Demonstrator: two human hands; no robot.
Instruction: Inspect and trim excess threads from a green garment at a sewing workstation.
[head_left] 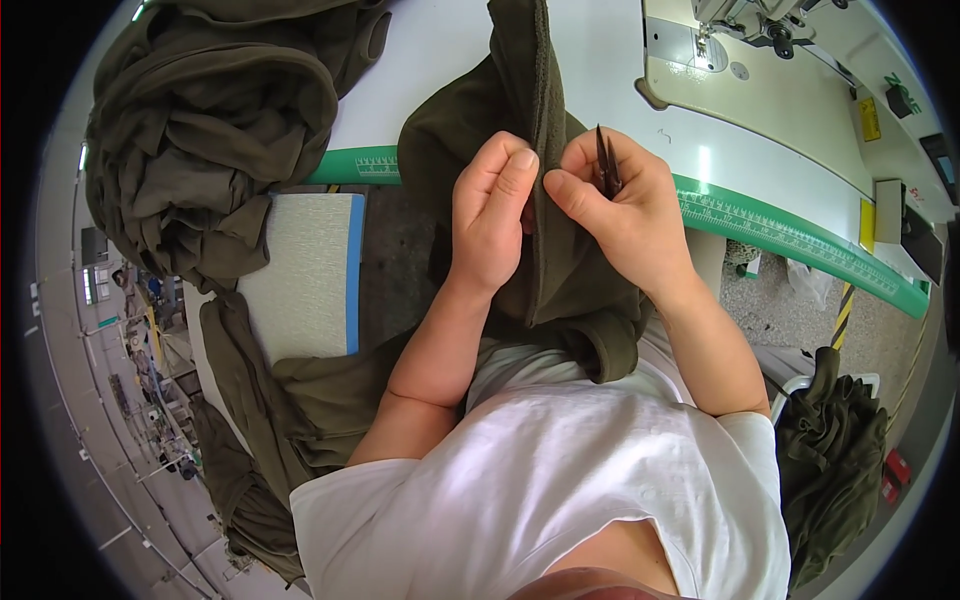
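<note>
An olive-green garment piece (460, 110) hangs over the table's front edge and down onto my lap. Its stitched seam (541, 215) runs upright between my two hands. My left hand (492, 205) is closed on the cloth just left of the seam, thumb on top. On the seam's other side, my right hand (625, 200) pinches the cloth between thumb and forefinger. Dark thread snips (606, 168) are tucked in that same hand, blades pointing up and away from me. The cloth under my fingers is partly hidden.
A big heap of olive garments (220, 130) lies at the left. A sewing machine (740, 50) stands at the far right. Green ruler tape (800, 235) edges the white table (420, 50). A padded board (310, 265) is at left; more olive cloth (830, 460) hangs at right.
</note>
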